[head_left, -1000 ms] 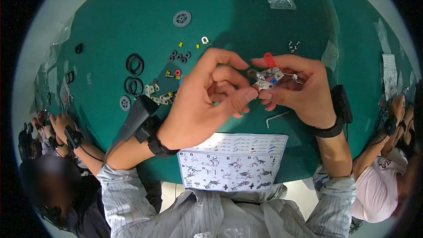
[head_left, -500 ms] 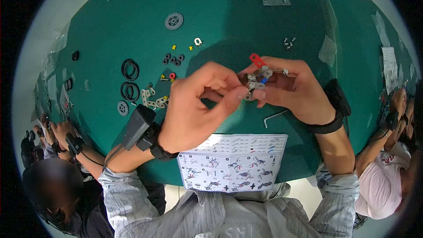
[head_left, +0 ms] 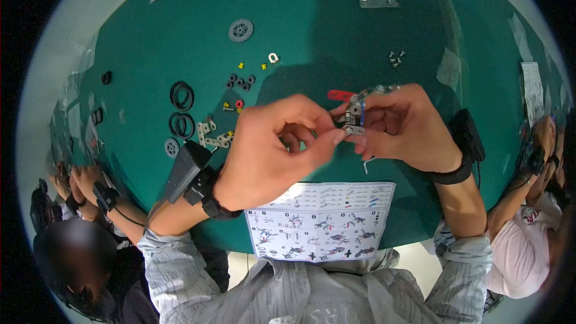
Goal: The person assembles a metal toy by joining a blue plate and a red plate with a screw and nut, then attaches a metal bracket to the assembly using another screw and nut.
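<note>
My right hand (head_left: pixel 405 135) is closed around a small metal model assembly (head_left: pixel 355 110) of silver brackets, with a red strip (head_left: pixel 341 94) pointing left and a blue part on its right side. The thumb and index finger of my left hand (head_left: pixel 279 153) pinch the assembly's near left edge by a silver bracket (head_left: pixel 354 130). Anything small between those fingertips is hidden. Below my right fingers an L-shaped hex key (head_left: pixel 366 167) lies on the table, partly covered. A printed instruction sheet (head_left: pixel 318 222) lies in front of me.
Left of my hands lie black tyre rings (head_left: pixel 181 96), grey wheels (head_left: pixel 240 30), perforated metal brackets (head_left: pixel 207 135), black rubber pieces (head_left: pixel 240 82) and yellow parts. Several screws (head_left: pixel 396 58) and a plastic bag (head_left: pixel 377 0) lie farther off. Other people sit at both sides.
The assembly has turned in my hands, so its red strip now points left rather than up. My left fingertips have shifted slightly right. More of the hex key is covered.
</note>
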A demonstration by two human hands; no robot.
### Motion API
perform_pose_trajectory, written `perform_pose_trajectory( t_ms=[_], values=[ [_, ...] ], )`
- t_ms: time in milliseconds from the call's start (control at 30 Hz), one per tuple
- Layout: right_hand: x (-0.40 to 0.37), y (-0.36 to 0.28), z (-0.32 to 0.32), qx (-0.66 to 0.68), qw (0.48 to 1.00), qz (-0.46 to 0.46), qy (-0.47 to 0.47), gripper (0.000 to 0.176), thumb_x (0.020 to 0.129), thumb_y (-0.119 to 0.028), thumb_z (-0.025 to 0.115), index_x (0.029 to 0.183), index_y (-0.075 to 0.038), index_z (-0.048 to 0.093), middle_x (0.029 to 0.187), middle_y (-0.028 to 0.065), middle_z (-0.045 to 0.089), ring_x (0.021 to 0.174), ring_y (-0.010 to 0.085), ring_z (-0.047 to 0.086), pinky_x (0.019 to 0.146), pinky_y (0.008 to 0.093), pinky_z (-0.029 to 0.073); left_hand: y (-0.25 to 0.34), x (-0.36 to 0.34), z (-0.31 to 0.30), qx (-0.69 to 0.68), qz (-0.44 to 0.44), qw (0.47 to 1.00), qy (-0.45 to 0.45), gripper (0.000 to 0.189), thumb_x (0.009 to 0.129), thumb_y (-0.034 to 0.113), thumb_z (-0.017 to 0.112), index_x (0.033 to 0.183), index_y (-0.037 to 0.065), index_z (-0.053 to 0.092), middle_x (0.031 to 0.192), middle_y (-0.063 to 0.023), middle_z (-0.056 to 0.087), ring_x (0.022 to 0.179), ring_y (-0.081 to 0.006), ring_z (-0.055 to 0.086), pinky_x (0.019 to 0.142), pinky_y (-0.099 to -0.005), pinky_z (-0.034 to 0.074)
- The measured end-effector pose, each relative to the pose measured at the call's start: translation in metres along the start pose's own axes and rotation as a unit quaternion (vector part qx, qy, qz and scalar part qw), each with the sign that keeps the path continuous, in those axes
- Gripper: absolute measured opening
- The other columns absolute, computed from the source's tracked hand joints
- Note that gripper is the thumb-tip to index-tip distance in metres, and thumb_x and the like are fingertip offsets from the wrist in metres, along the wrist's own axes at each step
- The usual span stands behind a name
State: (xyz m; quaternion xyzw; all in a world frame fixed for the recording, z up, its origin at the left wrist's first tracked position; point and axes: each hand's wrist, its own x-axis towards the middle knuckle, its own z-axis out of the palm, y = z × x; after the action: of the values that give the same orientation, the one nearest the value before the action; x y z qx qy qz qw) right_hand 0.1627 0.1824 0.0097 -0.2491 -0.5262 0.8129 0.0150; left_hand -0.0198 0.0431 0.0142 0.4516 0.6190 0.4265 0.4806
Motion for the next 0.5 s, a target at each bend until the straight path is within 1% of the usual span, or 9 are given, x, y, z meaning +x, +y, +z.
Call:
perform_pose_trajectory(
  t_ms=[67,100,167,200,300,367,500],
  values=[
    [0.0,-0.002,0.0,0.018,1.0,0.007,0.0,0.028,0.085,0.007,0.065,0.114,0.004,0.064,0.091,0.0035,0.067,0.079,0.0052,0.06,0.067,0.0214,0.05,0.001,0.002,-0.001,-0.013,-0.019,1.0,-0.002,0.011,0.086,0.001,0.072,0.092,0.001,0.063,0.083,-0.0021,0.065,0.069,-0.0057,0.062,0.061,-0.0192,0.047],
    [0.0,-0.001,0.0,0.01,1.0,-0.015,-0.001,0.028,0.085,0.007,0.065,0.113,0.004,0.064,0.092,0.003,0.066,0.08,0.005,0.06,0.068,0.0213,0.049,0.001,0.002,-0.002,-0.019,-0.029,0.999,-0.002,0.01,0.086,0.001,0.071,0.092,0.0,0.063,0.084,-0.0026,0.066,0.068,-0.0063,0.062,0.06,-0.0195,0.047],
    [0.002,0.004,0.0,-0.004,0.998,-0.061,-0.003,0.029,0.085,0.008,0.064,0.113,0.005,0.064,0.093,0.0022,0.065,0.083,0.0048,0.058,0.069,0.021,0.047,-0.001,0.004,-0.002,-0.026,-0.014,0.999,0.015,0.011,0.086,0.0,0.071,0.093,0.0,0.062,0.083,-0.0031,0.065,0.067,-0.0077,0.063,0.059,-0.0203,0.048],
    [0.003,0.006,0.0,-0.008,0.998,-0.069,0.001,0.029,0.084,0.009,0.064,0.113,0.005,0.064,0.094,0.002,0.064,0.083,0.0048,0.057,0.069,0.021,0.046,-0.002,0.005,-0.002,-0.03,-0.006,0.999,0.023,0.012,0.086,-0.001,0.07,0.093,0.001,0.062,0.083,-0.0033,0.065,0.066,-0.0084,0.064,0.058,-0.0207,0.048],
    [0.004,0.009,0.0,-0.015,0.996,-0.084,0.003,0.028,0.084,0.009,0.064,0.112,0.006,0.065,0.095,0.002,0.061,0.084,0.0049,0.055,0.069,0.0214,0.044,0.002,0.005,-0.004,-0.015,-0.01,0.999,0.033,0.018,0.085,-0.001,0.071,0.098,0.001,0.059,0.084,-0.0024,0.064,0.07,-0.0069,0.062,0.061,-0.0203,0.048],
    [0.003,0.007,-0.001,-0.018,0.996,-0.086,-0.005,0.027,0.085,0.008,0.063,0.112,0.006,0.065,0.095,0.0025,0.06,0.083,0.0052,0.053,0.068,0.022,0.043,0.0,0.007,-0.005,-0.02,0.006,0.999,0.041,0.021,0.085,-0.001,0.072,0.099,0.002,0.057,0.085,-0.0013,0.063,0.073,-0.0056,0.06,0.064,-0.0197,0.047],
    [0.002,0.002,0.0,-0.063,0.994,-0.089,0.007,0.027,0.086,0.006,0.062,0.114,0.006,0.065,0.09,0.0028,0.058,0.079,0.0056,0.052,0.066,0.0217,0.042,0.0,0.01,-0.006,-0.026,0.024,0.998,0.054,0.028,0.083,-0.002,0.073,0.103,0.004,0.054,0.088,0.0005,0.061,0.078,-0.0037,0.057,0.068,-0.0187,0.045]
  ],
)
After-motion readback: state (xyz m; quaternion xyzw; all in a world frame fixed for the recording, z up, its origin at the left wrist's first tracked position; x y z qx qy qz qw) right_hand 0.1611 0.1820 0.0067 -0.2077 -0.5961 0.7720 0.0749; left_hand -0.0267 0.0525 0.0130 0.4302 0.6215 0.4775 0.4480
